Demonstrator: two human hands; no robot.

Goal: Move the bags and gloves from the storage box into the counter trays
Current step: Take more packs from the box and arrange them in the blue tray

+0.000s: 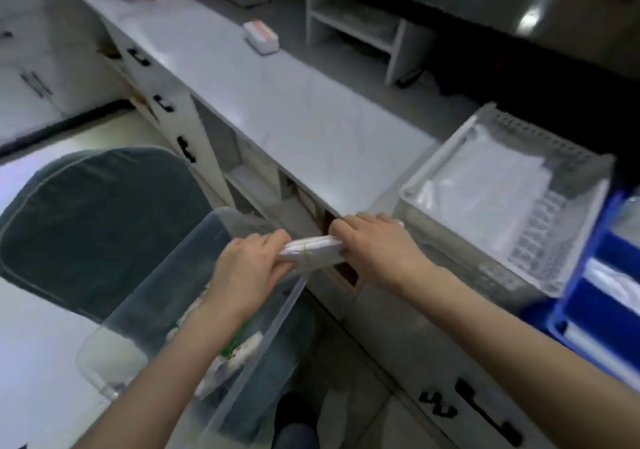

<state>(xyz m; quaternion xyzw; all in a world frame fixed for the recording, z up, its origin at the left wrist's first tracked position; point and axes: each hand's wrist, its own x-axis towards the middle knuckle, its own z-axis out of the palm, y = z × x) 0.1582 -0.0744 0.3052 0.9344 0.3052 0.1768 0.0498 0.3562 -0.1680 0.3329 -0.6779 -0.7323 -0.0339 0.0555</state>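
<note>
- Pale grey tabletop (294, 109) runs diagonally from upper left to lower right, with white cabinet fronts and black drawer handles (185, 149) below its near edge.
- On its right end sits a grey perforated plastic tray (585, 168) lined with clear plastic bags (485, 185); just beside it, at the frame's right edge, stand blue stacked trays (588, 296), cut off.
- Farther back lies a small white box with a red top (261, 36), and against the rear wall a white open shelf unit (356, 26).
- Left hand (247, 268) and right hand (374, 251) each grip one end of a flat white bundle of bags bound by a yellow-green rubber band (311, 251), fingers curled closed around it.
- That bundle is held above the far rim of the clear plastic storage box (145, 296), in front of the tabletop edge and short of the grey tray.
- More white packets (242, 348) lie inside the box, partly hidden by the left forearm.
- Beyond the box stands a dark green padded chair (93, 216).
- Motion blur softens everything; the pink object at top left cannot be identified.
</note>
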